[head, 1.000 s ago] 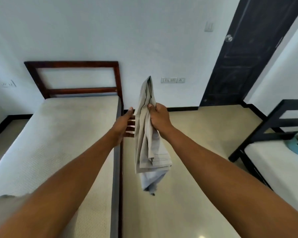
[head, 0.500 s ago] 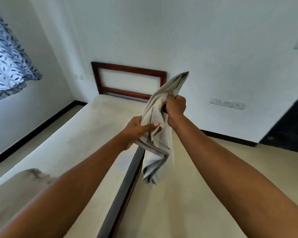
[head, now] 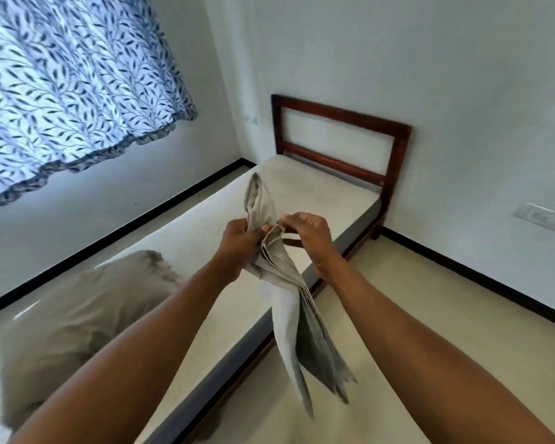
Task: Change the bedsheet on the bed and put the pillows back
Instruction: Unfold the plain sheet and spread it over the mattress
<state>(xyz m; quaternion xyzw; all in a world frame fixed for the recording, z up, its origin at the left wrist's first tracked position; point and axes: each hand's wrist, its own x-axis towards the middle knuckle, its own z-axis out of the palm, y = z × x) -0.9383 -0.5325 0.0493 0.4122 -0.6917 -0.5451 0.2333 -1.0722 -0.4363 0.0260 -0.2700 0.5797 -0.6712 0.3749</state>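
A folded beige-grey bedsheet (head: 289, 283) hangs in front of me over the bed's right edge. My left hand (head: 239, 240) grips its upper folds. Just to the right, my right hand (head: 308, 233) pinches an edge of the folded layers. The sheet's loose lower end dangles down toward the floor. The bare white mattress (head: 314, 190) lies on a dark wooden bed with a slatted headboard (head: 340, 123). A beige pillow (head: 87, 309) rests on the mattress at the lower left, partly behind my left arm.
A blue leaf-patterned curtain (head: 68, 81) hangs on the left wall. The bed stands in the room's corner, headboard against the far white wall. Cream floor (head: 430, 315) stretches to the right of the bed, with a wall socket plate (head: 545, 217) above it.
My view has swung left toward the bed and curtain. My left hand closed on the sheet, and both hands lowered it over the mattress edge; my right hand shifted to pinch a fold.
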